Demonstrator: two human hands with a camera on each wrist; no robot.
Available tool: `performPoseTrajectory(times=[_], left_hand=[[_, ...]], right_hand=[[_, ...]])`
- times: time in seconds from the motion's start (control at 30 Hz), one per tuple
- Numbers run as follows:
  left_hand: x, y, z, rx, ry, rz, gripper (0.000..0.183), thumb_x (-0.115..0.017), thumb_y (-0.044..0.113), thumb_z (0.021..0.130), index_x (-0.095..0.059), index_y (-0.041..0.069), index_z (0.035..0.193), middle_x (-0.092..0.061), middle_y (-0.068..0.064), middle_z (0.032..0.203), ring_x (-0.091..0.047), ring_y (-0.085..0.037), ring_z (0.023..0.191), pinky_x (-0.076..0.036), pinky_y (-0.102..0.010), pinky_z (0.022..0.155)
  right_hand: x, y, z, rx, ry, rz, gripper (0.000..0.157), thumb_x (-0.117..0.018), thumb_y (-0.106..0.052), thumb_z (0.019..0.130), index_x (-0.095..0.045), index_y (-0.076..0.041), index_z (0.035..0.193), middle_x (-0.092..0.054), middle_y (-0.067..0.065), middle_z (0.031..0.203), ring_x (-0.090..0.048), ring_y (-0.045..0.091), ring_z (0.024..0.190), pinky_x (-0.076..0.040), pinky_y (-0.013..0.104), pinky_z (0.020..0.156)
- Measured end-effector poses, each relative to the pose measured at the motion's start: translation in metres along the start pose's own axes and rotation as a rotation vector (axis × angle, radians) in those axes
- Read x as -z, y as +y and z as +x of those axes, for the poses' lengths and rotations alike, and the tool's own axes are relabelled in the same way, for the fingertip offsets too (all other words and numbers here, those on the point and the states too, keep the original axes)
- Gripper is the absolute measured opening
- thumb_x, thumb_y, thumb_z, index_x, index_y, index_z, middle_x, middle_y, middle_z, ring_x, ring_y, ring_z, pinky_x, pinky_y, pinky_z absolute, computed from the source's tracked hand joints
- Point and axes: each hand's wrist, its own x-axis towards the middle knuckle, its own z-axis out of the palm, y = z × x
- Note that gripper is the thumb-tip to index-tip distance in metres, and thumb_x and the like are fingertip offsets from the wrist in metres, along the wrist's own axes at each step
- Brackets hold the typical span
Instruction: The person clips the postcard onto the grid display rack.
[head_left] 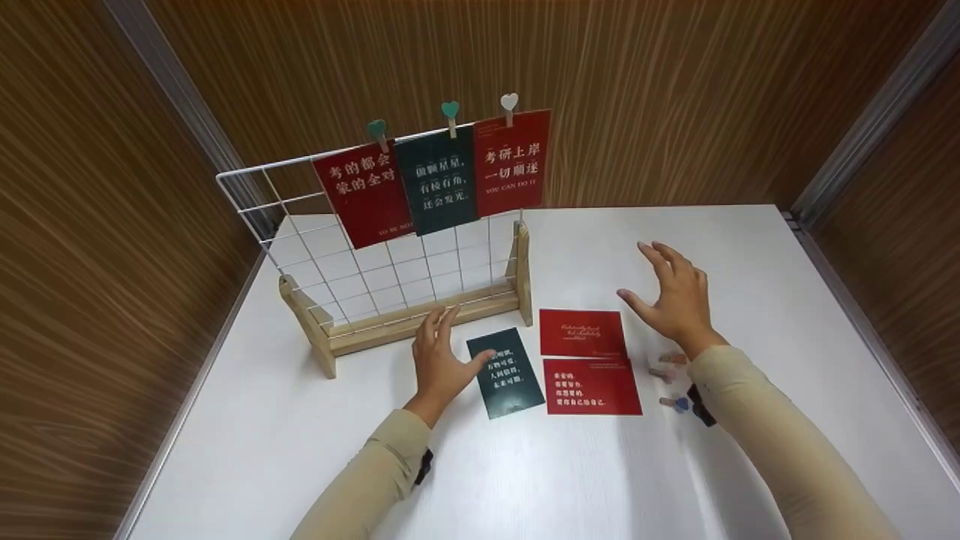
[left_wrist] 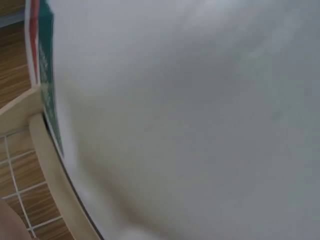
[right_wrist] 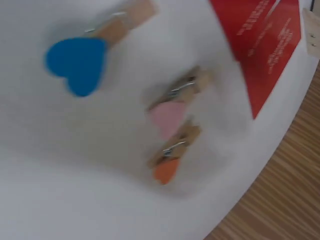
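My left hand (head_left: pixel 441 366) hovers with spread fingers by the left edge of a dark green card (head_left: pixel 510 379), its thumb overlapping the card in the head view. To the right, my right hand (head_left: pixel 679 304) is raised with fingers apart, holding nothing. Beside the green card lie an upper red card (head_left: pixel 583 330) and a lower red card (head_left: pixel 592 390). Under the right forearm are clothespins with a blue heart (right_wrist: pixel 77 65), a pink heart (right_wrist: pixel 167 117) and an orange heart (right_wrist: pixel 166 171). A white wire grid rack (head_left: pixel 352 281) stands behind the left hand.
Along the rack's top hang a left red card (head_left: pixel 356 199), a green card (head_left: pixel 436 214) and a right red card (head_left: pixel 514 187), each under a heart clothespin. The rack has a wooden base (head_left: pixel 420 324). Wood-grain walls (head_left: pixel 675 97) surround the white table (head_left: pixel 247 442).
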Motion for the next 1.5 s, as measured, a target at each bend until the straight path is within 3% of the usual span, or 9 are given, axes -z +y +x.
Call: performPoseTrajectory(times=[0.3,0.63,0.8,0.9,1.1,1.5], left_hand=[[-0.015,0.004,-0.004,0.127,-0.229,0.025,0.093,-0.085,0.043,0.067,-0.042,0.009,0.142,-0.036,-0.014,0.143,-0.032,-0.031,0.131,-0.025,-0.051,0.105],[-0.02,-0.002,-0.002,0.162,-0.35,0.034,0.095,-0.085,0.043,0.068,-0.04,0.007,0.143,-0.039,-0.015,0.143,-0.034,-0.033,0.132,-0.024,-0.05,0.108],[-0.019,-0.005,-0.001,0.183,-0.43,0.032,0.092,-0.083,0.043,0.07,-0.039,0.009,0.144,-0.039,-0.013,0.145,-0.033,-0.032,0.134,-0.022,-0.048,0.11],[-0.018,-0.007,-0.001,0.192,-0.46,0.014,0.091,-0.083,0.041,0.071,-0.04,0.007,0.143,-0.04,-0.014,0.144,-0.033,-0.032,0.134,-0.021,-0.047,0.11],[-0.016,-0.01,-0.001,0.207,-0.503,-0.006,0.088,-0.082,0.038,0.073,-0.04,0.005,0.143,-0.041,-0.016,0.142,-0.032,-0.033,0.134,-0.019,-0.047,0.111],[-0.017,-0.013,-0.001,0.169,-0.501,0.02,0.087,-0.085,0.03,0.069,-0.043,0.003,0.14,-0.046,-0.016,0.138,-0.036,-0.033,0.131,-0.022,-0.048,0.109]], right_hand=[[0.002,0.021,-0.027,-0.091,-0.114,0.001,0.075,-0.069,-0.045,0.082,-0.037,-0.02,0.145,-0.037,0.017,0.143,-0.035,0.042,0.128,-0.026,0.061,0.098],[0.005,0.048,-0.063,-0.153,-0.272,0.064,0.068,-0.066,-0.043,0.087,-0.04,-0.018,0.144,-0.04,0.019,0.14,-0.036,0.045,0.126,-0.027,0.066,0.098],[0.01,0.057,-0.08,-0.222,-0.381,0.109,0.068,-0.066,-0.042,0.087,-0.039,-0.016,0.144,-0.041,0.02,0.139,-0.045,0.044,0.119,-0.034,0.065,0.095],[0.011,0.062,-0.088,-0.237,-0.413,0.141,0.068,-0.067,-0.042,0.087,-0.04,-0.015,0.143,-0.043,0.019,0.137,-0.05,0.042,0.115,-0.037,0.063,0.093],[0.01,0.07,-0.099,-0.165,-0.393,0.17,0.055,-0.064,-0.033,0.091,-0.048,-0.009,0.138,-0.052,0.02,0.127,-0.051,0.04,0.112,-0.04,0.06,0.092],[0.009,0.074,-0.099,-0.129,-0.394,0.219,0.03,-0.068,-0.022,0.088,-0.068,-0.004,0.112,-0.062,0.016,0.113,-0.051,0.039,0.111,-0.037,0.059,0.095]])
